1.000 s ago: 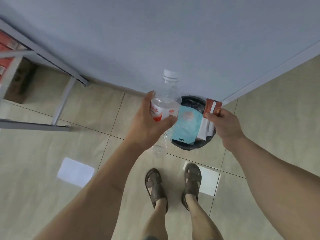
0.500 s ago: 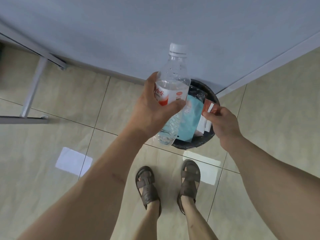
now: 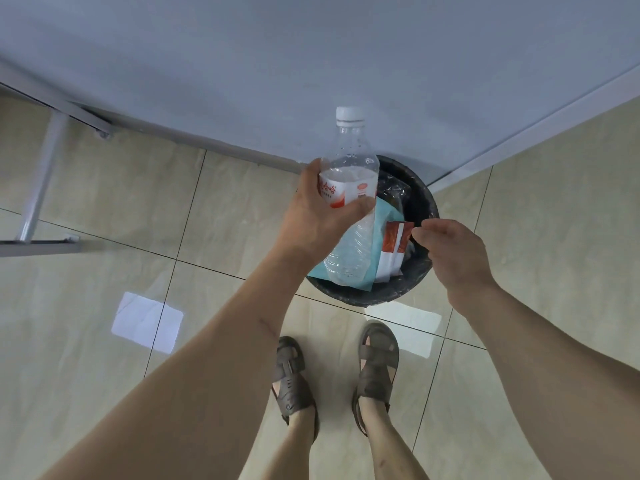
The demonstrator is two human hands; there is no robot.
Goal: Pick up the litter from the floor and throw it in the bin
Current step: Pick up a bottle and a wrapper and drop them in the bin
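Left hand (image 3: pixel 313 220) gripped a clear plastic bottle with a white cap and red-and-white label (image 3: pixel 349 188), thumb and fingers (image 3: pixel 360 206) wrapped round the label band, bottle roughly upright with cap pointing far, base hanging over the near-left part of the round black bin (image 3: pixel 424 202). Right hand (image 3: pixel 453 251) hovered over the bin's right rim; its fingertips were pinched together just at the corner of a red-and-white sachet wrapper (image 3: pixel 393 251), but whether they actually held it or had let go, can't tell. The sachet sat inside the bin opening, leaning beside a light-teal flat packet (image 3: pixel 388 216) already in the bin, the bottle overlapping the packet in view. Bin stood on the beige tiled floor (image 3: pixel 138 202) against the pale blue wall (image 3: pixel 311 64), in the corner. Grey metal frame legs (image 3: pixel 41 178) at far left on the floor. Two feet in brown sandals (image 3: pixel 377 362) stood just near of the bin. Bright window reflections on the tiles left of and by the feet.
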